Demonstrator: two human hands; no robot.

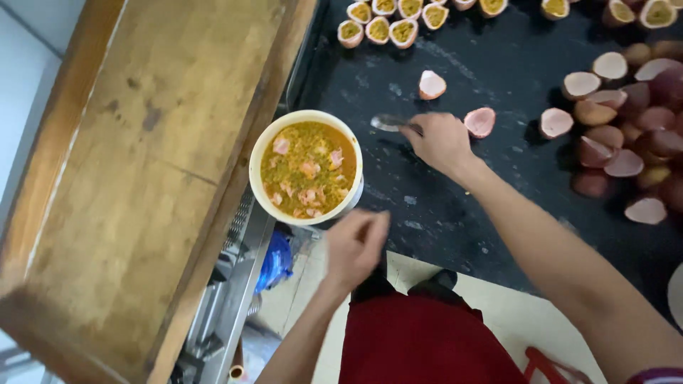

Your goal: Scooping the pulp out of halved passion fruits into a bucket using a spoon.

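A: While looking down over the black counter [498, 64], what of the right hand [442, 142]?

B: Clenched around a metal spoon [390, 123], knuckles up, spoon bowl poking out toward the white tub [307, 168]. Resting low over the counter, just beside an emptied fruit shell [480, 121].

A: And the left hand [356, 245]?

B: Loosely curled, fingers drawn in, blurred. Hard to tell whether anything sits inside. Hanging just off the counter's near edge, right below the tub.

A: Where does the tub sit?

B: At the counter's left edge, against the wooden board [142, 178]. Full of yellow pulp with dark seeds and pink bits. Between the two hands, nearer the left; spoon tip close to its rim, not touching.

A: Arm poses?

B: Right forearm stretched in from the lower right corner, wrist bent slightly inward. Left forearm rising from the bottom, short reach, wrist straight.

A: Anything else around?

B: Halved fruit with pulp [388, 28] lined along the far edge. Scooped shells [626, 128] heaped toward the right edge. One more shell [431, 84] lying alone past the spoon.
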